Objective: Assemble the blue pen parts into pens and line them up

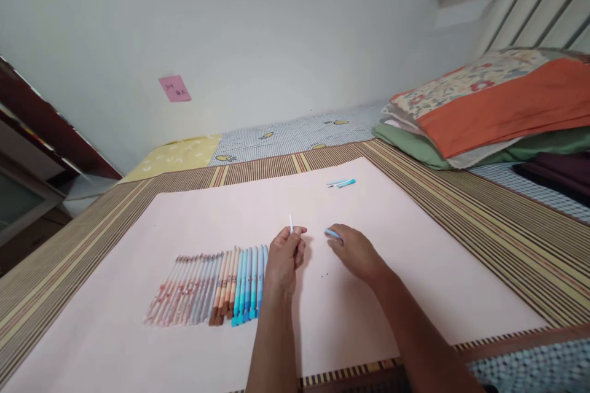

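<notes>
My left hand (pixel 286 253) is closed on a thin white pen part (pixel 291 223), whose tip points up from between the fingers. To its right, my right hand (pixel 357 250) pinches a light blue pen part (pixel 332 234), mostly covered by the fingers. The two hands are apart, both above a pale pink sheet (pixel 391 319). Beside my left wrist lies a row of pens (pixel 246 282), blue nearest the hand, then orange-brown, grey and pinkish ones. Farther off, a few loose pen pieces (pixel 342 183) in blue and white rest on the sheet.
Under the sheet is a striped woven mat (pixel 454 215). Folded bedding (pixel 493 107) in orange, floral and green is piled at the right. A white wall (pixel 276 24) with a pink note (pixel 174 89) rises behind. Tiny dark specks (pixel 324 275) lie between my forearms.
</notes>
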Tool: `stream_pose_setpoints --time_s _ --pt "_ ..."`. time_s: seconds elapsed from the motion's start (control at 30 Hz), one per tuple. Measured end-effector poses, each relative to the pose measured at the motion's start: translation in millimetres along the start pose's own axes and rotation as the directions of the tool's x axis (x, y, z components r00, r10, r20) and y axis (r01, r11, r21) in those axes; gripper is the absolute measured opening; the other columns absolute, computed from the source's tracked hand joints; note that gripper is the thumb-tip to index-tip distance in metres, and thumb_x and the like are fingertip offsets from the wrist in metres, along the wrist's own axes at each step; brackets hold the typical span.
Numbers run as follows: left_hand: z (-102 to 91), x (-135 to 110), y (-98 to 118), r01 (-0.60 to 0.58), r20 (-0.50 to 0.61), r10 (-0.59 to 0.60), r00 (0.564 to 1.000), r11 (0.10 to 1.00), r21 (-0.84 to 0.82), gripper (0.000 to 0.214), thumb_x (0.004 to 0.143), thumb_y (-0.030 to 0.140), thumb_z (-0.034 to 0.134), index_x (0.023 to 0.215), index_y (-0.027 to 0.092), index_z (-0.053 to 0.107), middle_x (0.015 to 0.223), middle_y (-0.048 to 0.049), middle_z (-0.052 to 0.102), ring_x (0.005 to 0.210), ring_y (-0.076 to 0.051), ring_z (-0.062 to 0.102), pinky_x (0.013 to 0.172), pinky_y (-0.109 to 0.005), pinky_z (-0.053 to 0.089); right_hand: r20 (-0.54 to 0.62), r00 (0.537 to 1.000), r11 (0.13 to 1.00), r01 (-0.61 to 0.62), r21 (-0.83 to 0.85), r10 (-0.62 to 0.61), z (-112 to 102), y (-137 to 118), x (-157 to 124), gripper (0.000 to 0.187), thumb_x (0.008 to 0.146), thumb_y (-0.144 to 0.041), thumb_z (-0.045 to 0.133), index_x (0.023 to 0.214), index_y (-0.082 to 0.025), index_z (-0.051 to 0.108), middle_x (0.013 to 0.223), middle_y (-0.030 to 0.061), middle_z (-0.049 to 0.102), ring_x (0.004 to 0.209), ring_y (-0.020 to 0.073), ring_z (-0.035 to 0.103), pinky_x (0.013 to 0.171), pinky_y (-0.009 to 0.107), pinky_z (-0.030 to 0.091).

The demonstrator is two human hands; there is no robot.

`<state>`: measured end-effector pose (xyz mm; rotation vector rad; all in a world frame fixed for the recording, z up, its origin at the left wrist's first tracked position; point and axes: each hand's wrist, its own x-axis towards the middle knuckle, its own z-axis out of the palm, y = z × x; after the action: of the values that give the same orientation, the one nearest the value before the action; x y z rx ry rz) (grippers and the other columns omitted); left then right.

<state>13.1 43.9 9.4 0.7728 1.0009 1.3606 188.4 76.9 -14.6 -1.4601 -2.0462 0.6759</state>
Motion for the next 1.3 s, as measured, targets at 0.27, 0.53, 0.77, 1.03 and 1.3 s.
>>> stream_pose_setpoints --time_s 0.27,0.53,0.77,1.03,1.3 --pt "-1.8 1 -4 0.034 0.002 -0.034 0.999 0.999 0.001 0.043 0.071 0.050 0.078 0.087 0.014 0.061 0.048 0.0098 0.042 0.039 -0.002 0.021 0.042 -0.020 0.011 0.018 1.000 0.988 -0.015 -0.152 0.018 26 0 7 0.013 0.091 -0.015 0.053 0.079 -0.020 0.055 0.093 0.0044 0.057 0.079 0.0172 0.057 0.066 0.027 0.036" --pt "2.5 3 -7 0.054 -0.063 -0.046 0.997 0.988 0.143 0.038 0.064 0.043 0.081 0.079 0.016 0.058 0.048 0.0087 0.045 0.039 -0.002 0.025 0.042 -0.019 0.014 -0.115 0.993 0.908 0.013 0.419 0.039 8 -22 0 0.014 0.088 -0.033 0.058 0.083 -0.020 0.061 0.071 -0.0013 0.059 0.065 0.0160 0.052 0.062 0.027 0.040" --pt "6.3 -1 -4 -0.009 -0.012 0.012 1.000 0.985 0.170 0.038 0.066 0.041 0.081 0.085 0.014 0.064 0.049 0.0082 0.045 0.042 -0.003 0.028 0.044 -0.018 0.018 -0.169 0.985 0.827 0.072 0.558 0.028 1 -45 -4 0.013 0.082 -0.031 0.064 0.083 -0.018 0.067 0.076 0.0009 0.066 0.070 0.0168 0.055 0.065 0.028 0.042" --pt "3.3 -1 0 -0.057 -0.005 0.057 0.998 0.997 0.043 0.034 0.067 0.038 0.083 0.082 0.014 0.064 0.052 0.0074 0.047 0.043 -0.003 0.029 0.044 -0.018 0.017 -0.189 0.982 0.838 0.108 0.535 -0.005 -3 -50 -6 0.014 0.086 -0.034 0.063 0.088 -0.019 0.064 0.076 -0.0008 0.062 0.068 0.0153 0.053 0.064 0.026 0.041" --pt "-3.3 1 2 -0.178 -0.072 0.185 0.980 0.979 0.095 0.028 0.074 0.037 0.078 0.088 0.015 0.067 0.055 0.0072 0.047 0.045 -0.005 0.030 0.046 -0.020 0.020 -0.085 0.988 0.871 0.152 0.468 -0.127 -7 -49 -8 0.022 0.097 -0.032 0.045 0.088 -0.020 0.061 0.079 0.0000 0.060 0.074 0.0163 0.053 0.069 0.028 0.040"
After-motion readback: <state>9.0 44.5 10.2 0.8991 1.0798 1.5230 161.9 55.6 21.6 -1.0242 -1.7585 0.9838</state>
